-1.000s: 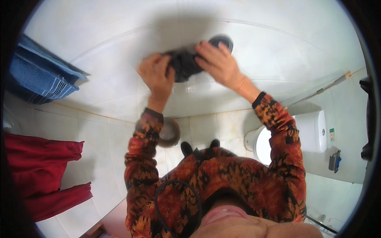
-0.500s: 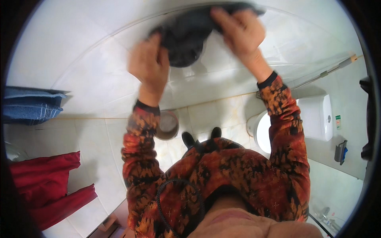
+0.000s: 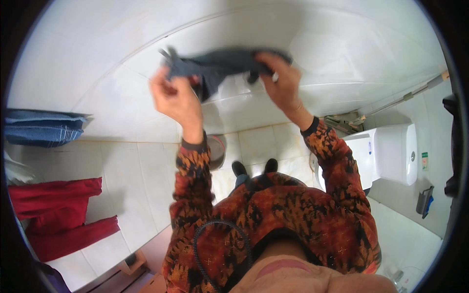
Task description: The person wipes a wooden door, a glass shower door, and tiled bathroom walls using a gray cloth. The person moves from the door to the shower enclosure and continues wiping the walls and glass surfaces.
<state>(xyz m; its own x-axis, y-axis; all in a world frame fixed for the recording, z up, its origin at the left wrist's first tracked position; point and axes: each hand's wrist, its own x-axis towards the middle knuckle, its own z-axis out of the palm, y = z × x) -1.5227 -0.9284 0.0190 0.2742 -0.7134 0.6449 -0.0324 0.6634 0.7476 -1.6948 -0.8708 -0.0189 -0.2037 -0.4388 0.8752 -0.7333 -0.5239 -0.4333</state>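
A dark grey piece of clothing (image 3: 220, 62), its exact kind unclear, is stretched sideways between my two raised hands in front of the tiled wall. My left hand (image 3: 178, 100) pinches its left end, where a thin strip of cloth sticks up above the fingers. At the other end my right hand (image 3: 283, 83) is closed on the fabric with the thumb and fingers. Part of the cloth hangs down beside my left fingers. Motion blurs its edges.
Red trousers (image 3: 58, 210) and blue cloth (image 3: 44, 128) hang at the left. Below my hands, a round bin (image 3: 217, 151) stands by the wall. On the right are a white toilet (image 3: 393, 151), a long pole (image 3: 408, 96) and a small squeegee (image 3: 425, 201) on the wall.
Both hands have come lower in view with the dark clothing, and the right hand has shifted left. The cloth, bunched and drooping before, now spans more level between the hands.
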